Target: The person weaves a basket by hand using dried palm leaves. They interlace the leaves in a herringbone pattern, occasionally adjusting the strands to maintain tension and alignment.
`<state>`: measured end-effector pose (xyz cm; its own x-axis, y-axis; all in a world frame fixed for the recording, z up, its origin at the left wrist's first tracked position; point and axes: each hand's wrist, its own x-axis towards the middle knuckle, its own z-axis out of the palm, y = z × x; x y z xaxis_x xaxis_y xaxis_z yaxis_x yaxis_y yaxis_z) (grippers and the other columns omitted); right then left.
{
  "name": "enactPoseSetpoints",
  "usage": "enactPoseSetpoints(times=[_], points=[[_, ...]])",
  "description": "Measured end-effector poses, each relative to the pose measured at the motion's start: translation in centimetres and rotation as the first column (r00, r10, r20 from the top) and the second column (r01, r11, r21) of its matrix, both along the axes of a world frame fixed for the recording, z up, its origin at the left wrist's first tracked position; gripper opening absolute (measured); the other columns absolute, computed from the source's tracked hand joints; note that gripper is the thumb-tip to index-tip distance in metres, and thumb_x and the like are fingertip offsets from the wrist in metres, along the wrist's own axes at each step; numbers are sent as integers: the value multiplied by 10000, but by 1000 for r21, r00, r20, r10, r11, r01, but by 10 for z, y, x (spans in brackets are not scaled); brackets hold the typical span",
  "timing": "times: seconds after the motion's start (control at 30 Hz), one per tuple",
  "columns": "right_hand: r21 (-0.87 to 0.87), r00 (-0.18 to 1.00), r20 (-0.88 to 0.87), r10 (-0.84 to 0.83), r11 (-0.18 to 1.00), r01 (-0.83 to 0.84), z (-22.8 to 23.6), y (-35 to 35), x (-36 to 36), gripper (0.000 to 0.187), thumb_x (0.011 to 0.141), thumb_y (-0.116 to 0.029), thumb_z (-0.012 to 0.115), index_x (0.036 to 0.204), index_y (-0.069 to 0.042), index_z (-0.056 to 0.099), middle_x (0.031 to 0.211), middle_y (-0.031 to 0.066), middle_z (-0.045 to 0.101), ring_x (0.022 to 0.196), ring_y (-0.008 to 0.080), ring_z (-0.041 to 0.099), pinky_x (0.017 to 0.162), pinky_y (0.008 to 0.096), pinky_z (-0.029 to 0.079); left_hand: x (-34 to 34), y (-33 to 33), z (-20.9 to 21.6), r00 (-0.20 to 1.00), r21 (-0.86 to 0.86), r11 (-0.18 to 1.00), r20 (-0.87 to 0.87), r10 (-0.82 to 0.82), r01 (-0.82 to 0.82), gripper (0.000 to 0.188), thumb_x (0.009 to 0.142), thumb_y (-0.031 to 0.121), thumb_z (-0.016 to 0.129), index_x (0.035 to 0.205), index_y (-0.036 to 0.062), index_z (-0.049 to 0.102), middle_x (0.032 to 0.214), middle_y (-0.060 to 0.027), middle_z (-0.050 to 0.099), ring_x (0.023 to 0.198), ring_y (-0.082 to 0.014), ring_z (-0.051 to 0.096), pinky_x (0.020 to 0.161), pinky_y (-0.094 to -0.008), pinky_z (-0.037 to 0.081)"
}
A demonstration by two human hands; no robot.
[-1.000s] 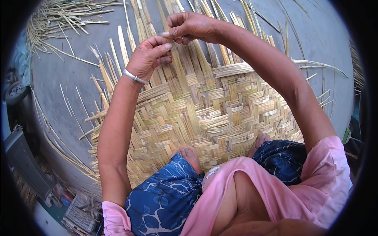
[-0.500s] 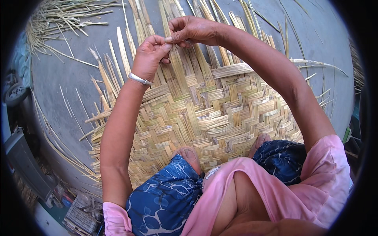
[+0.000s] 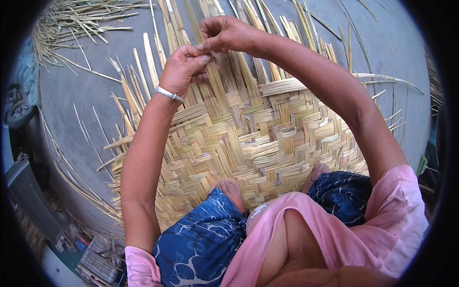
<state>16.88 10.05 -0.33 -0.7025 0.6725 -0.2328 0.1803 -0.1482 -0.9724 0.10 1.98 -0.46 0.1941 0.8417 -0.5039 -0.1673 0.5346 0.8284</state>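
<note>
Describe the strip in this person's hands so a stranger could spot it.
Find the big woven mat on the floor. Unwoven strips stick out from its far edge. The strip is the only one pinched where the left hand and right hand meet.

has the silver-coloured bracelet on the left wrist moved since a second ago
Yes, slightly rightward: the silver-coloured bracelet, judged against the pale yellow woven mat.
</note>
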Motion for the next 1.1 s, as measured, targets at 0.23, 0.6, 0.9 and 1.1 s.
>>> enactPoseSetpoints(times=[0.23,0.6,0.9,1.1], points=[[116,999,-22,-43,992,45,8,11,-3,250,767,-234,724,705,-101,520,626,-35,513,579,57,454,535,219,367,5,3,4,999,-48,999,-48,-6,3,142,843,103,617,893,73,487,862,-96,642,767,-192,666,586,-243,535],[37,995,-61,-74,996,76,31,17,2,257,758,-294,735,735,-109,558,607,-42,493,538,50,411,502,211,327,3,2,20,997,-36,996,-13,-80,79,136,853,131,611,947,79,528,818,-25,627,771,-153,658,599,-215,491],[-186,984,-172,40,980,-72,41,19,8,137,820,-227,673,835,-113,599,646,-70,510,593,18,455,516,172,345,-11,20,41,990,155,988,143,-23,1,121,885,157,576,955,60,597,883,-27,635,779,-117,620,693,-264,524],[-193,971,-203,127,967,-167,63,20,10,118,829,-198,659,880,-101,617,684,-61,533,611,19,470,539,168,372,-13,17,50,962,169,985,271,-32,-15,131,866,167,608,944,63,612,888,-38,638,798,-125,611,715,-294,524]])
